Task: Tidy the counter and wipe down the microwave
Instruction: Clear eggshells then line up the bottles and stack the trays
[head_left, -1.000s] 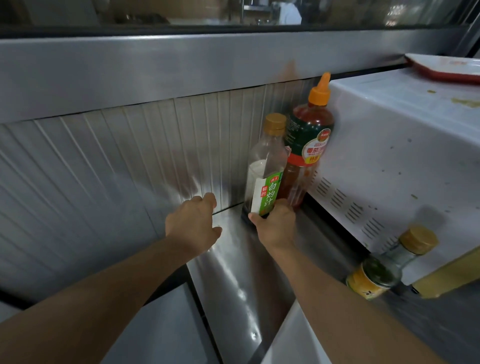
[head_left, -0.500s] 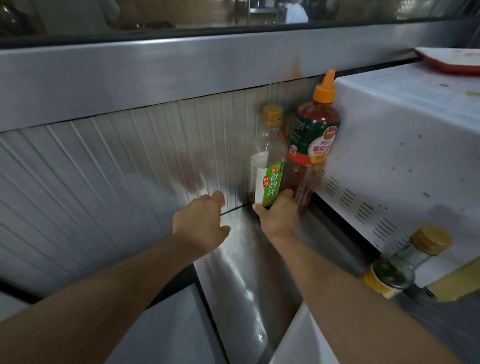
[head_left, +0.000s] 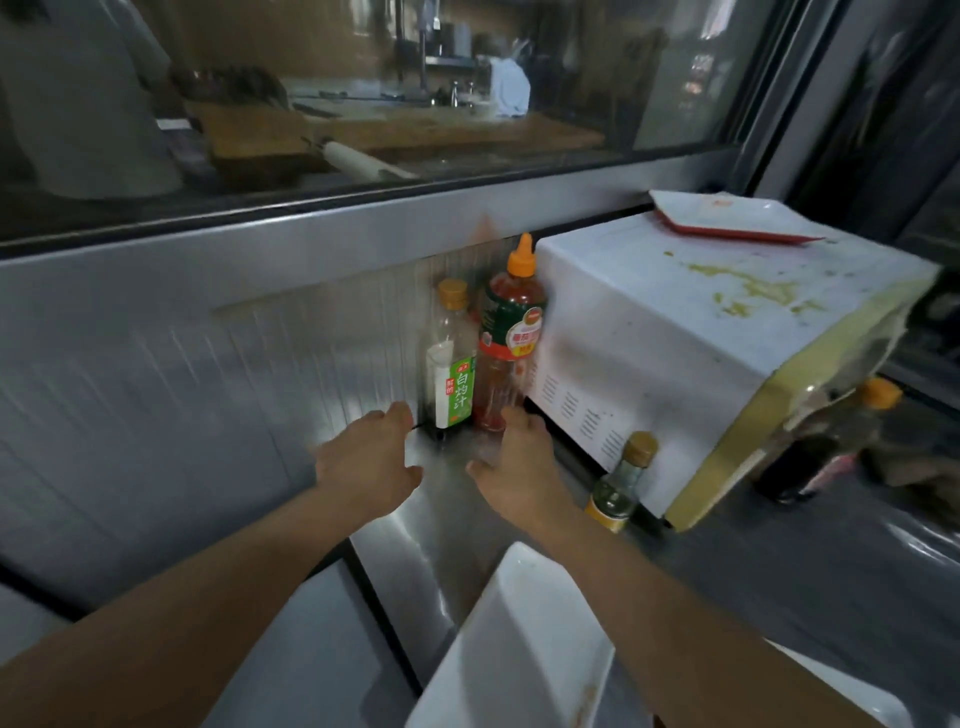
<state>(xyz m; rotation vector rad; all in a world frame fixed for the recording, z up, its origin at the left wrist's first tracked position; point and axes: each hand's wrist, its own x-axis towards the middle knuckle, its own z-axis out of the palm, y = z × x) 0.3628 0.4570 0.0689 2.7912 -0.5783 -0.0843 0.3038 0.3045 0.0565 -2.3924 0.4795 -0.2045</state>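
Right hand has let go of the green-label bottle it was gripping at the base half a second ago and now sits a bit back from it, fingers loose and spread, nothing in it. Left hand is about where it was, also relaxed and holding nothing, fingertips near the bottle's base but not touching as far as I can tell. The view has also pulled back, so way more of the microwave shows now.

Green-label bottle stands upright at the back of the desk against the ribbed wall, right beside the red sauce bottle with the orange nozzle cap, which is squeezed in next to the microwave's vented side. Both bottles sit just beyond the two hands, pretty much between them.

Microwave top has yellowish-green smears on it and a red-rimmed tray lying at the back. A small bottle with a gold cap stands by the microwave's front corner, to the right of the right hand. A dark bottle with an orange cap is on the far side of the microwave, partly hidden. A white dish sits at the near edge under the right forearm. Whole shot is kinda motion-blurred.
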